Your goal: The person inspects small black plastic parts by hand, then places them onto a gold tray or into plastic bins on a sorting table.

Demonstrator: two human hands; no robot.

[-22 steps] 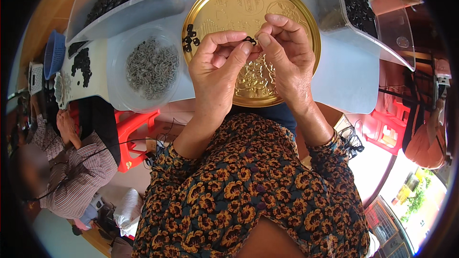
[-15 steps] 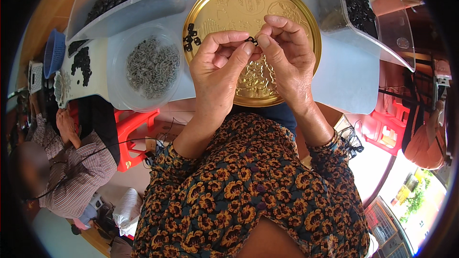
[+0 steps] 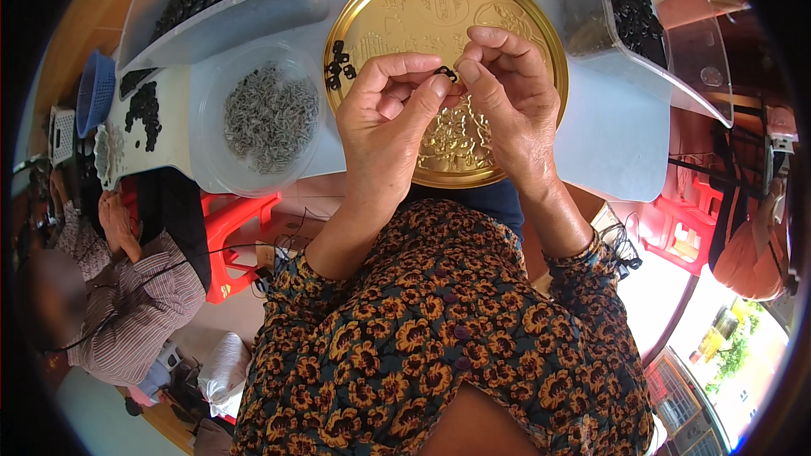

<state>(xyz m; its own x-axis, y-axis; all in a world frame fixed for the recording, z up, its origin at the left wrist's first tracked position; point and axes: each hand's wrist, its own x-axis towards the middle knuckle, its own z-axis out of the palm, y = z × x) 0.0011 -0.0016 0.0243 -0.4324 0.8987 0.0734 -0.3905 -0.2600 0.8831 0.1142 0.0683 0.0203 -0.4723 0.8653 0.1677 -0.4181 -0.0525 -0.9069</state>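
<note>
Tabletop (image 3: 617, 131) carries left bin (image 3: 274, 17) and right bin (image 3: 591, 29) with black contents, between them a golden tray (image 3: 363, 17) and clear bowl (image 3: 204, 145) of grey bits (image 3: 270, 118), placed, I suppose, for short reach. Above the tray, the left hand (image 3: 380, 114) pinches a small black piece (image 3: 446, 73) with its fingers, probably leaving its right side free; the right hand (image 3: 519, 110) keeps fingers narrow beside it, holding what I cannot tell. Loose black pieces (image 3: 340, 66) lie near the tray's left edge, and the left thumb partly hides the held piece.
</note>
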